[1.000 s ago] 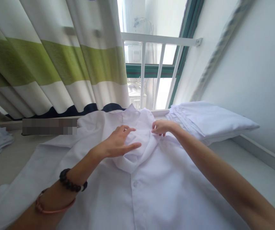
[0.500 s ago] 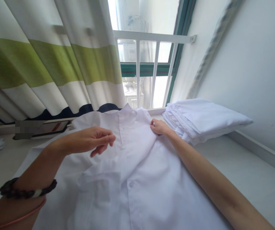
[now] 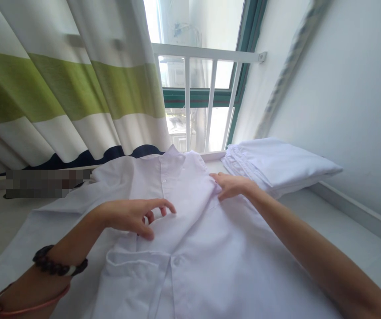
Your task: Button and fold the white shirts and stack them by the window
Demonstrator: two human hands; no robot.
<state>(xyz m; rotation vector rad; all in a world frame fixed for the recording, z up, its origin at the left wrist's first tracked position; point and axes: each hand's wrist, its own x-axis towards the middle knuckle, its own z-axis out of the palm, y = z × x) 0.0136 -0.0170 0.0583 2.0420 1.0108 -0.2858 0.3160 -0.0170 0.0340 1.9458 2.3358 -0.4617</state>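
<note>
A white button-up garment point(image 3: 217, 252) lies spread out in front of me, its collar toward the window and its placket running down the middle. A folded cuff or flap of the same white cloth shows at the lower left of the placket. My left hand point(image 3: 135, 217) is over the chest of the garment, fingers curved and apart, with the fingertips at or just above the cloth. At the garment's right shoulder edge, my right hand point(image 3: 232, 184) rests with thumb and forefinger spread, touching the fabric.
A stack of folded white cloth point(image 3: 286, 161) lies at the right by the wall. Behind are a white railing point(image 3: 206, 54) before the window and a green-striped curtain point(image 3: 127, 88). A blurred-out object point(image 3: 47, 182) lies at the left.
My left hand has moved right and nearer to me, its fingers spreading over the cloth. My right hand has loosened from a pinch on the garment's edge, thumb and forefinger now apart.
</note>
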